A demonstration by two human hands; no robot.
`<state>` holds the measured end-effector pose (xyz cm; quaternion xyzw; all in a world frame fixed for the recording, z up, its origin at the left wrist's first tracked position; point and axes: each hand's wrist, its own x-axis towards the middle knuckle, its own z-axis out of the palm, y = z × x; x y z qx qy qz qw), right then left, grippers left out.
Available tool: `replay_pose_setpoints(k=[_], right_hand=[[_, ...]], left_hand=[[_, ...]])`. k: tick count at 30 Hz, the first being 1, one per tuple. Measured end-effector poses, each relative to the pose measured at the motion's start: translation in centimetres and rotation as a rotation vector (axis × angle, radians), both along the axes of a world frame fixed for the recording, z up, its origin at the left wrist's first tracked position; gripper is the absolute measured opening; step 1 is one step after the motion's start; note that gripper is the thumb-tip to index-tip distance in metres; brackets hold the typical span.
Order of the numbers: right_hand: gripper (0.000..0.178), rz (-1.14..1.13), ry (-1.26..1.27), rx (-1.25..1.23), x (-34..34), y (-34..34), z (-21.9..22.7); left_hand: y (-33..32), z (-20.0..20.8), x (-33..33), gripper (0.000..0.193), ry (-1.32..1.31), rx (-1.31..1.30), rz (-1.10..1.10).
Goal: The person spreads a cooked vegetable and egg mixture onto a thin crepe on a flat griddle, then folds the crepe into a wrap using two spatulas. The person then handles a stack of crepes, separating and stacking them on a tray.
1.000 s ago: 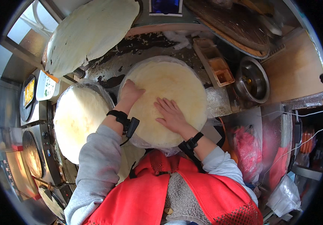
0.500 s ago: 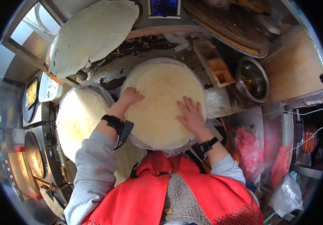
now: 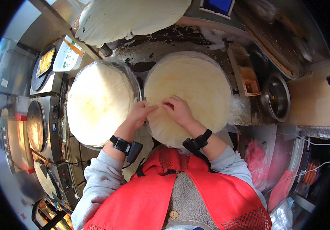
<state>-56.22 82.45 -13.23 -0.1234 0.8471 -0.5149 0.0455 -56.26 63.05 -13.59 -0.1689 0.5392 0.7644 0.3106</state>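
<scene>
since half a second ago, the right hand point(image 3: 179, 112) has left its flat, spread pose at the right of the pale round sheet point(image 3: 199, 88) and come over to the lower left part of it, fingers now curled; the left hand point(image 3: 139, 115) has straightened its thumb and forefinger toward it. everything on the worktop point(image 3: 145, 51) sits further right in the frame.

both hands have a narrow grip, fingertips close together and nearly meeting; whether either pinches the sheet's surface i cannot tell.

the sheet lies flat just above the middle of the frame. it is thin-looking, cream with faint tan mottling, smooth, and clear wrinkled film point(image 3: 230, 96) shows around its rim. just beside it, left of centre, a second round sheet point(image 3: 99, 103) looks whiter under a bright patch of light. a metal bowl point(image 3: 264, 100) stands at the right.
</scene>
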Motion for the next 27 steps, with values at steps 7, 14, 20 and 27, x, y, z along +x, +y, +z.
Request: replay_pose_setpoints(k=[7,14,20,27], right_hand=[[0.013,0.024,0.216,0.137,-0.1,-1.1,-0.1],[0.011,0.128,0.308,0.357,-0.4,-0.6,0.3],[0.013,0.254,0.339,0.446,-1.0,0.1,1.0],[0.014,0.166,0.218,0.235,-1.5,0.4,1.0]], left_hand=[[0.5,-1.1,0.5,0.017,0.154,-0.193,0.021],[1.2,-1.4,0.1,0.018,0.315,-0.467,-0.088],[1.3,-0.7,-0.1,0.015,0.388,-0.641,-0.260],[1.6,-1.1,-0.1,0.013,0.396,-0.489,-0.151]])
